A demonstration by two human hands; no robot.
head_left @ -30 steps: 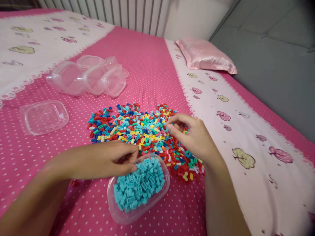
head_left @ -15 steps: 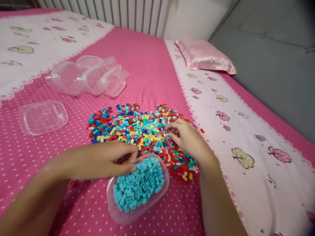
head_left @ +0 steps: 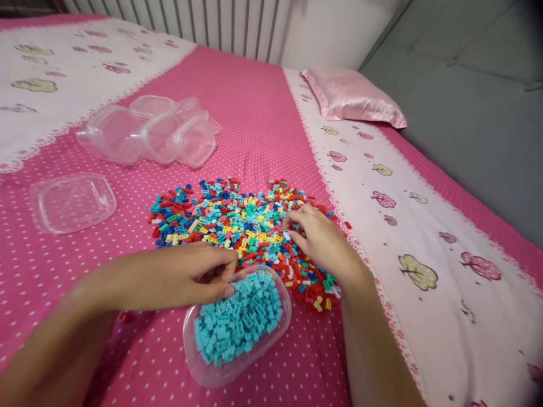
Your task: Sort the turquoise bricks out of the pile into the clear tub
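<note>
Light-blue plastic bricks [head_left: 237, 319] fill a clear plastic tub [head_left: 192, 355], near centre. The left hand [head_left: 201, 270], fingers curled, meets its rim; whether it grips is unclear. Beyond, the right hand [head_left: 320, 237] bends over a multicoloured brick pile [head_left: 237, 220], its hold indistinct. A clear plastic lid [head_left: 76, 203] lies left.

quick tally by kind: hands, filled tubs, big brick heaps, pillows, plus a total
Hands: 2 (left hand, right hand)
Filled tub: 1
Big mixed-colour brick heap: 1
Pillow: 1
Total: 5
</note>
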